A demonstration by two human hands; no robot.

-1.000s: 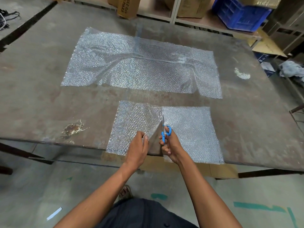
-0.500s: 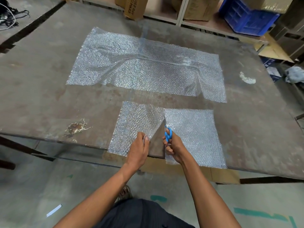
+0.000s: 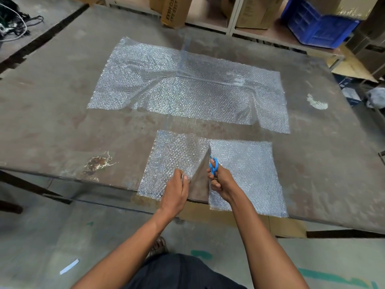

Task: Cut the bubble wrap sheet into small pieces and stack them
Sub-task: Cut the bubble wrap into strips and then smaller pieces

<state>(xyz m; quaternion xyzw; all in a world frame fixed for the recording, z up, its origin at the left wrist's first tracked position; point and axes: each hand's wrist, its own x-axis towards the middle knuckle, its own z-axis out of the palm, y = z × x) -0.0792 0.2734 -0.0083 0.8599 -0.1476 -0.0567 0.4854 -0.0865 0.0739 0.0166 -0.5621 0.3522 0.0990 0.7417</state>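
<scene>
Grip: right hand closed through the handles of the blue scissors, blades pointing away from the person into the cut. Left hand pinches the cut edge of the left flap and lifts it slightly off the table.

Large bubble wrap sheet: lies flat on the far middle of the table, uncut apart from a notch at its near right corner, creased across the centre. Likely very light and limp; it should drift or bunch unless pinned. Best taken at an edge or corner.

Small bubble wrap piece: at the near edge of the table, overhanging it a little. A cut runs from the near edge almost to the far edge, opening a wedge of bare table between two flaps. Soft, no stiffness; the film probably slides under the blades unless held taut just beside the cut line, as the left hand does now.

Scissors: small, light, plastic-handled.

Hard to make out: the blades are mostly lost against the shiny film, so whether they are open cannot be told. The right fingers inside the handles are hidden. No stack of finished pieces shows.
</scene>
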